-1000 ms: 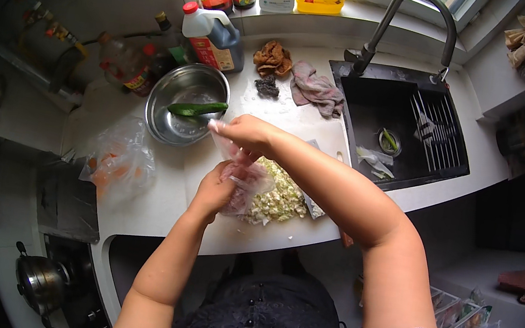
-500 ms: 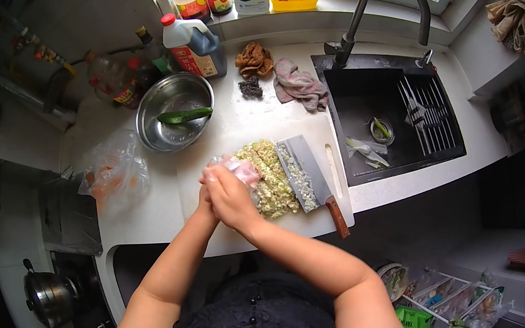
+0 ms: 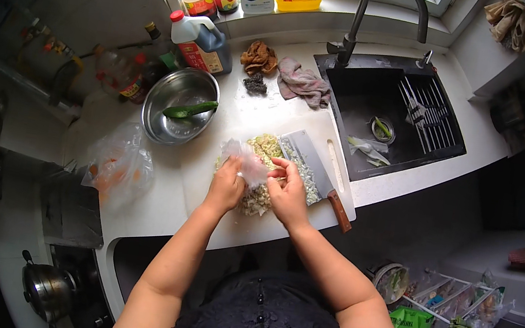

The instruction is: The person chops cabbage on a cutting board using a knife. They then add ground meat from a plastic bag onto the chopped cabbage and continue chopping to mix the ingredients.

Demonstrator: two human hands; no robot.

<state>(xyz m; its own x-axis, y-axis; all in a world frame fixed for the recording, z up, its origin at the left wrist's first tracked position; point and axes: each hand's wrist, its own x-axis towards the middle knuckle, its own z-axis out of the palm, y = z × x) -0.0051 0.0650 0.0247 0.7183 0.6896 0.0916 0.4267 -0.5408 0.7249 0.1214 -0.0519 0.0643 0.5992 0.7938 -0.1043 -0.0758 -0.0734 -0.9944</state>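
My left hand (image 3: 227, 184) and my right hand (image 3: 287, 192) both grip a crumpled clear plastic bag (image 3: 246, 160), held between them just above a white cutting board (image 3: 204, 186). Under the hands lies a heap of finely chopped pale green vegetable (image 3: 266, 147). A cleaver (image 3: 312, 167) with a brown handle rests flat on the board to the right of the heap, blade partly covered with chopped bits.
A steel bowl (image 3: 166, 125) holding a green cucumber (image 3: 189, 110) sits left of the board. Another plastic bag (image 3: 119, 165) lies at the counter's left. Bottles line the back. Rags (image 3: 303, 81) lie by the black sink (image 3: 390, 115). A pot (image 3: 47, 288) stands lower left.
My right hand has drawn back from near the bowl to the board. Both hands now hold the plastic bag together over the chopped heap, and the cleaver is uncovered.
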